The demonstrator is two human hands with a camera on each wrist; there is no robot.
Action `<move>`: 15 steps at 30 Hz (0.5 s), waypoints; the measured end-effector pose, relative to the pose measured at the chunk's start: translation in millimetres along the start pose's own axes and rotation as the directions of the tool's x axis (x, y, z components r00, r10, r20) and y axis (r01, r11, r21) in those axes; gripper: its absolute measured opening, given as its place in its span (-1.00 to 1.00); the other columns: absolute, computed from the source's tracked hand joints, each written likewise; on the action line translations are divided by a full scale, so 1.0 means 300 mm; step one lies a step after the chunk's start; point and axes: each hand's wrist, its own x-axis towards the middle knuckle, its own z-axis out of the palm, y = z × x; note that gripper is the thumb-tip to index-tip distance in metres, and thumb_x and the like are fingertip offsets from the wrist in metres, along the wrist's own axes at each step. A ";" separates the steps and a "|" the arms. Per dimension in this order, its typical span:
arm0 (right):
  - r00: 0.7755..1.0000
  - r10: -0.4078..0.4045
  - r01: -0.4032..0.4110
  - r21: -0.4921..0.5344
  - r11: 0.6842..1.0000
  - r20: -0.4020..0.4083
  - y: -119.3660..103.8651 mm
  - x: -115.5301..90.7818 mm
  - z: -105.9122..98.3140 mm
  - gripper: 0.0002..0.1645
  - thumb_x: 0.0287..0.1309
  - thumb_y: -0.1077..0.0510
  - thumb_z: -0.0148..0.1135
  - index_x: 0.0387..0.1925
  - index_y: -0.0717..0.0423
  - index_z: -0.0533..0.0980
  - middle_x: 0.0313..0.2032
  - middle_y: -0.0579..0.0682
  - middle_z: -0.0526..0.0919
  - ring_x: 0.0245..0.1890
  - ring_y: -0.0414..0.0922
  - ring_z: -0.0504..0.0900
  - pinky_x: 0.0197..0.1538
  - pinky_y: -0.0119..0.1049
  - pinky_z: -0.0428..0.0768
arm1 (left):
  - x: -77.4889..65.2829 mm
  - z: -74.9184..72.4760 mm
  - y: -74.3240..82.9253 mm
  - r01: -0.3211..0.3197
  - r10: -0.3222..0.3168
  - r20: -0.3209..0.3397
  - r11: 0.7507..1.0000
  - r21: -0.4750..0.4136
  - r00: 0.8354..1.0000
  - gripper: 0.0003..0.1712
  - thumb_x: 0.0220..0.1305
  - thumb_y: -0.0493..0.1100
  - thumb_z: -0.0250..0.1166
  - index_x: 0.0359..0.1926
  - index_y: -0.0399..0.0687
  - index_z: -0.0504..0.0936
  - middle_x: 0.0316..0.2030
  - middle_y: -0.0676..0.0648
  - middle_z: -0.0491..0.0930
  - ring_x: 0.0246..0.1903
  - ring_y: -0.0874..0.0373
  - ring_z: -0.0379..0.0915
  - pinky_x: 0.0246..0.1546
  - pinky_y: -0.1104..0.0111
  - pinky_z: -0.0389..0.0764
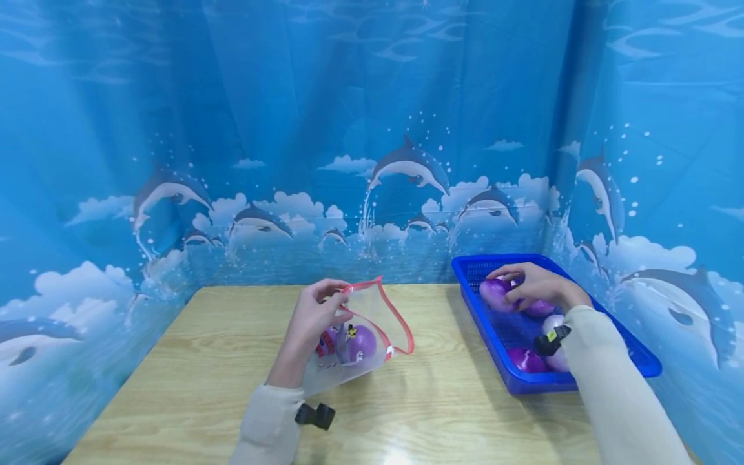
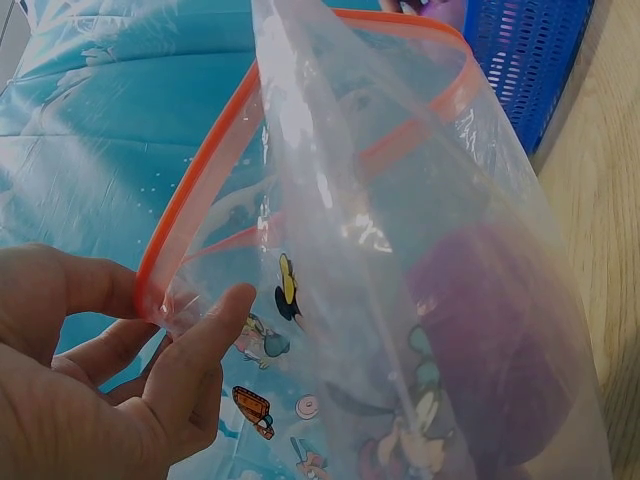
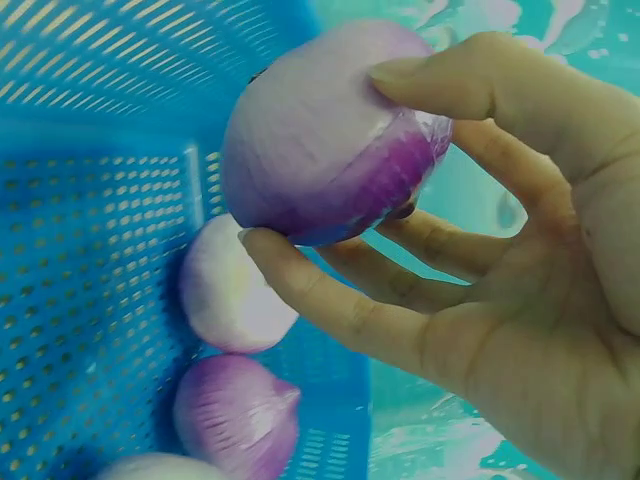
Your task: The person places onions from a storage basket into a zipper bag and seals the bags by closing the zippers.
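Observation:
A clear plastic bag (image 1: 372,303) with a red zip rim stands open on the table, cartoon figures printed on its side. My left hand (image 1: 314,313) pinches the rim at the bag's left corner, as the left wrist view (image 2: 130,370) also shows. Through the plastic a purple onion (image 2: 500,350) appears. Over at the right, my right hand (image 1: 537,285) grips another purple onion (image 1: 495,295) between thumb and fingers, above the blue basket (image 1: 485,349). In the right wrist view that onion (image 3: 330,130) is held over paler onions (image 3: 235,290).
Several onions lie in the basket, among them a dark purple onion (image 1: 526,360) near its front. The wooden table (image 1: 442,413) reaches back to a blue dolphin curtain (image 1: 325,129), which also runs along both sides.

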 end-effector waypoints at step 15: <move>0.995 -0.091 0.088 -0.112 0.990 -0.026 -0.148 -0.009 -0.004 -0.27 0.13 0.09 0.46 0.36 -0.06 0.49 0.39 0.25 0.42 0.30 0.21 0.46 0.10 -0.07 0.73 | -0.003 0.000 0.001 -0.006 0.006 0.003 1.000 -0.004 1.000 -0.73 0.50 -0.24 0.16 0.12 -0.09 0.66 0.01 -0.23 0.60 0.07 -0.16 0.58 -0.12 0.27 0.84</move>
